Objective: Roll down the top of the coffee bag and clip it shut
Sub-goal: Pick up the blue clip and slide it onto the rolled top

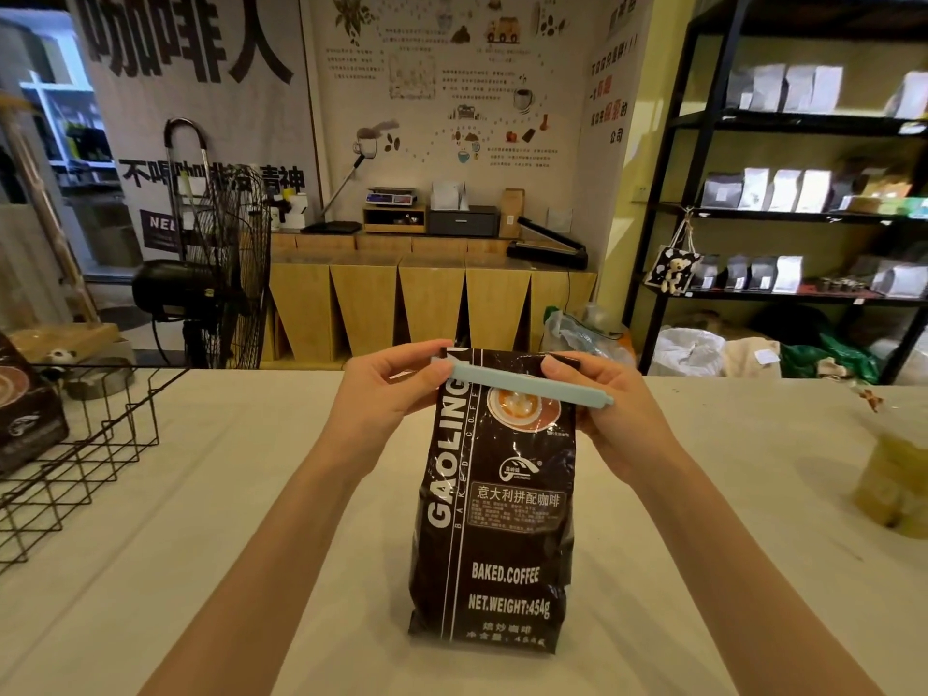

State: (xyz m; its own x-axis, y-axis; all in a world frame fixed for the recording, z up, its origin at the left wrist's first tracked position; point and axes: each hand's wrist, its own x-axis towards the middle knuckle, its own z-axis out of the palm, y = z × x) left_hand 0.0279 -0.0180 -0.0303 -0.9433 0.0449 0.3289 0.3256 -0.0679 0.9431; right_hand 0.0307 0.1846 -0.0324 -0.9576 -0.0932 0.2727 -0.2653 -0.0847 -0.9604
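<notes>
Pinching the pale blue clip (522,385) across the coffee bag (494,519), my left hand (389,389) grips one end. My right hand (610,411) pinches the other.

Left hand (381,389): bare, no ring, no watch, no glove.
Right hand (610,409): bare too, no ring/bracelet; thumbnail short, unpainted.
Forearms: both bare up to frame edge, no sleeves or cuffs visible.
Wrists: nothing worn, no bands, no straps.
Marks: no tattoos or plasters visible.
Rest of body: out of frame.
</notes>
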